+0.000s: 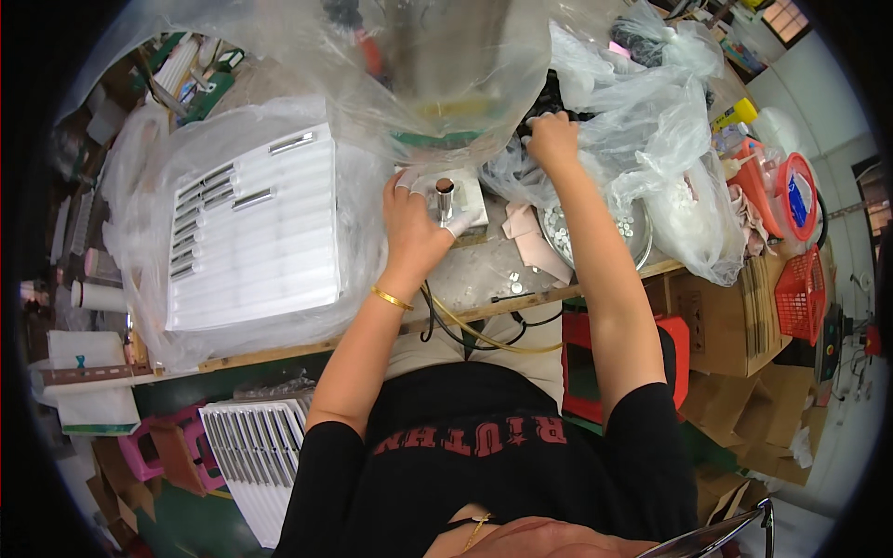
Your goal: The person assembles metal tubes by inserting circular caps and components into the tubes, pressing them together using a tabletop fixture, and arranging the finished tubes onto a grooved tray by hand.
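My left hand (416,219) wears white finger covers and rests at a small pale block (473,200) on the bench. A short silver tube with a brown top (445,201) stands upright there, between my spread thumb and fingers; I see no firm grip on it. Farther right, my right hand (553,141) reaches to the mouth of a clear plastic bag (614,116) with black pieces (553,93) in it. Its fingers are curled down at those pieces, and what they pinch is hidden.
A white tray (256,265) with several silver tubes lies at the left on plastic film. A clear sheet (446,84) hangs over the far middle. A bowl of small white pieces (629,228) and pink cloth scraps (535,244) sit right. Cables (484,339) hang at the bench edge.
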`<action>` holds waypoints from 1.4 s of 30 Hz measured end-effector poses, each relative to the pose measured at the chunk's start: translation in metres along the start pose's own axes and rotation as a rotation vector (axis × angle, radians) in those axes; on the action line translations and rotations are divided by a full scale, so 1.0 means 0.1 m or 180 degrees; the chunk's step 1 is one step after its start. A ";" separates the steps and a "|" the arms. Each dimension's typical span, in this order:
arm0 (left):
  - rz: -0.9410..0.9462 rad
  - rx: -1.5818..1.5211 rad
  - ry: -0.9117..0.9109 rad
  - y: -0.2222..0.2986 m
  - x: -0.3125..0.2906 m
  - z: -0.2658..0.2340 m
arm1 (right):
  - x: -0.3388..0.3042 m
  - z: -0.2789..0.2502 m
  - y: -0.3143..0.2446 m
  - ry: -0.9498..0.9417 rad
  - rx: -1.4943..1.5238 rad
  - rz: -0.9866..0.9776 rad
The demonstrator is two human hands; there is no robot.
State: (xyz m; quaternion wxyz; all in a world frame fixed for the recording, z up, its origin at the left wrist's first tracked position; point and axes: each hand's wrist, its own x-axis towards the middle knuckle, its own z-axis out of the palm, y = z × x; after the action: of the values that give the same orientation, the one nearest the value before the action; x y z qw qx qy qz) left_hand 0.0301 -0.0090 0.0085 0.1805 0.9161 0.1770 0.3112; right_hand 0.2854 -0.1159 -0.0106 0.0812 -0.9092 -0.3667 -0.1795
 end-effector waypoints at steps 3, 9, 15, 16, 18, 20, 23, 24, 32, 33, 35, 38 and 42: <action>0.0222 -0.0969 0.0663 0.14 0.12 -0.10 | 0.03 0.19 0.03 -0.0132 -0.0257 0.0121; 0.0852 -0.2052 0.1330 0.29 -0.04 -0.37 | -0.31 -0.12 -0.10 0.0761 0.2462 0.0655; -0.1164 -0.3042 0.0622 0.11 -0.24 -0.30 | -0.95 -0.82 -0.92 0.0303 0.4902 0.0634; -0.1037 -0.2408 0.0423 0.03 -0.25 -0.19 | -0.94 -0.89 -0.99 0.0288 0.4920 0.0651; -0.0850 -0.1978 0.0322 -0.02 -0.32 -0.06 | -0.93 -0.96 -1.04 0.0187 0.3519 -0.0246; -0.0593 -0.1363 0.0155 0.04 -0.33 -0.05 | -0.86 -0.88 -1.06 0.0447 0.3129 -0.0525; -0.0439 -0.1517 0.0407 -0.09 -0.38 -0.03 | -0.87 -0.94 -1.11 0.0758 0.2530 -0.1055; -0.0420 -0.1566 0.0354 -0.09 -0.39 -0.04 | -0.86 -0.97 -1.13 0.0873 0.2373 -0.1338; -0.0368 -0.1081 0.0198 -0.05 -0.47 -0.08 | -1.14 -0.95 -0.78 0.0193 0.2886 -0.0009; -0.0392 -0.1074 0.0200 -0.08 -0.49 -0.15 | -1.20 -0.91 -0.52 0.0022 0.2736 0.0202; -0.0762 -0.1590 0.0332 -0.15 -0.51 -0.27 | -1.31 -0.87 0.03 -0.0489 0.2068 0.0646; -0.0993 -0.1875 0.0385 -0.12 -0.48 -0.37 | -1.47 -0.77 0.45 -0.1124 0.1458 0.0978; -0.1008 -0.2162 0.0473 0.02 -0.42 -0.38 | -1.54 -0.57 0.50 -0.1290 0.1230 0.0814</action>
State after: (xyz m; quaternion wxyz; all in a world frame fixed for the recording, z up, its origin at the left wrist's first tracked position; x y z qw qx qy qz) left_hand -0.0249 -0.0202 0.0164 0.5063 0.7404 0.2157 0.3860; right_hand 0.2021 -0.2655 -0.0187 0.1997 -0.9330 -0.2853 0.0903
